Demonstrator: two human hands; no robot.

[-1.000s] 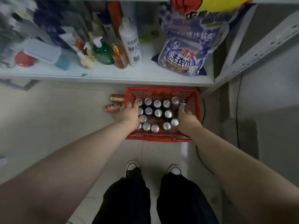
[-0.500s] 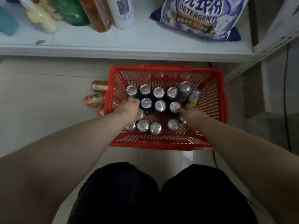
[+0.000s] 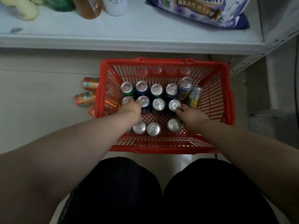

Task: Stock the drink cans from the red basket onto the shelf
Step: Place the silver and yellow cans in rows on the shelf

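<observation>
The red basket point(image 3: 165, 60) stands on the floor under the white shelf point(image 3: 129, 41). Several silver-topped drink cans point(image 3: 157, 89) stand upright inside it, and a yellow can point(image 3: 196, 96) leans at the right. My left hand point(image 3: 131, 109) reaches in at the left, fingers curled down round a can point(image 3: 127, 99) in the second row; most of that can is hidden. At the right end of the same row my right hand point(image 3: 192, 113) closes its fingertips on the rim of another can point(image 3: 174, 104).
Three orange cans point(image 3: 85, 99) lie on the floor left of the basket. On the shelf above are a detergent bag point(image 3: 202, 10) and several bottles point(image 3: 90, 8). A perforated shelf upright point(image 3: 258, 52) runs at the right. My knees fill the bottom.
The view has dropped closer to the basket. Both hands have gone from its near edge down among the cans and closed on two in the second row.
</observation>
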